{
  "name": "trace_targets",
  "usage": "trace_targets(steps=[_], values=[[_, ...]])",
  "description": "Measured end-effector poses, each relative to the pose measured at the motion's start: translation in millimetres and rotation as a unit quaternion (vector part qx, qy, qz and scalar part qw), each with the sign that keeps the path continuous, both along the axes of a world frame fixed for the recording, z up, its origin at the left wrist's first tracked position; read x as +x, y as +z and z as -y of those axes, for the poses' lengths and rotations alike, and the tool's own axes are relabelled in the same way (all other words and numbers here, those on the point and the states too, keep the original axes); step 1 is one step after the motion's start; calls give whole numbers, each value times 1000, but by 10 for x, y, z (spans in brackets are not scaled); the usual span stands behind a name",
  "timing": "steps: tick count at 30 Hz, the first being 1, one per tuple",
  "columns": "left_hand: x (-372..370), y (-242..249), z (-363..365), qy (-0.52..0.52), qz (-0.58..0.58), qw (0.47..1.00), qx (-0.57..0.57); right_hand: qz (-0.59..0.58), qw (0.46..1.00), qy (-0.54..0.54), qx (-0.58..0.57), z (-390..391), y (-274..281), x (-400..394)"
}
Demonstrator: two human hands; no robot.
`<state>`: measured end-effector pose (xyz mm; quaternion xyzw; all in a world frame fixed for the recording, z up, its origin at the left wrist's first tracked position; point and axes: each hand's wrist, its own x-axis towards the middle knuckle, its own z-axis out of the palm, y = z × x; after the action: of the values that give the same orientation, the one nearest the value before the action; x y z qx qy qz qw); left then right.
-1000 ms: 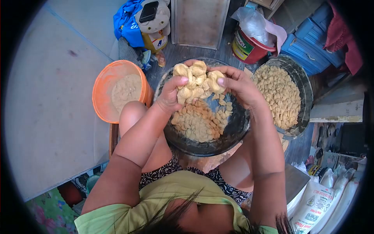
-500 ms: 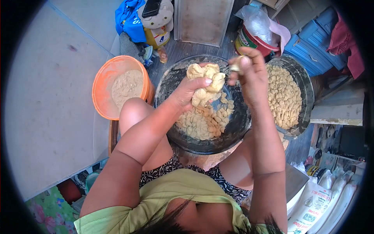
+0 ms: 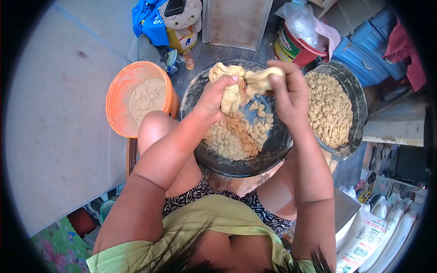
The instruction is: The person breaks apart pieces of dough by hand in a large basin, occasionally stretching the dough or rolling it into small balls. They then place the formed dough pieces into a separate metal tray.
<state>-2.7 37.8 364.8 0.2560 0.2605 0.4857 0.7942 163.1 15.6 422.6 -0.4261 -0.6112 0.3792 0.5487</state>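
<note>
My left hand (image 3: 217, 96) is closed around a lumpy, pale yellow mass of dough (image 3: 230, 93), thumb pressed on top. A stretched strip of the same dough runs across to my right hand (image 3: 290, 91), whose fingers pinch its far end; that strip is slightly blurred. Both hands are above a wide black basin (image 3: 236, 172). Inside the basin lie small flattened dough pieces (image 3: 232, 141), some dusted with brownish powder. To the right, a second dark basin (image 3: 359, 118) is filled with many similar small pieces (image 3: 330, 109).
An orange bucket (image 3: 112, 107) with beige powder stands left, beside a large pale board (image 3: 63, 113). Behind are a red bucket (image 3: 298, 50) with plastic bags and blue containers (image 3: 359, 59). Flour sacks (image 3: 364, 236) lie at lower right. My knees flank the black basin.
My right hand has come down and left onto the dough and now pulls a strip from it. The left hand's dough has shifted slightly left and spread out. The view has tilted a little.
</note>
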Motion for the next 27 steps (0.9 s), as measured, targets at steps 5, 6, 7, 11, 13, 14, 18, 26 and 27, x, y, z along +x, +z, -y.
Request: trace_targets(steps=[5, 6, 7, 11, 13, 14, 18, 26, 27], values=[[28, 47, 53, -68, 116, 991, 25, 147, 985, 17, 84, -176, -60, 70], [47, 43, 74, -63, 78, 994, 48, 114, 993, 42, -14, -151, -92, 56], [73, 66, 103, -58, 41, 995, 69, 79, 988, 66, -113, -112, -75, 9], [80, 185, 142, -32, -77, 991, 106, -4, 983, 84, -166, -121, -69, -16], [59, 135, 122, -38, -77, 992, 95, -44, 991, 37, -120, -115, -46, -4], [49, 97, 108, -44, -77, 993, 84, -33, 997, 9, -73, -139, -61, 19], [15, -8, 76, -104, -81, 985, 112, -155, 984, -88, 0, -260, 10, 164], [4, -63, 38, -129, 42, 990, -24, 232, 953, 188, 37, -65, 23, 84], [-20, -70, 30, -152, 84, 984, -39, 232, 954, 187, 37, -69, 21, 85]])
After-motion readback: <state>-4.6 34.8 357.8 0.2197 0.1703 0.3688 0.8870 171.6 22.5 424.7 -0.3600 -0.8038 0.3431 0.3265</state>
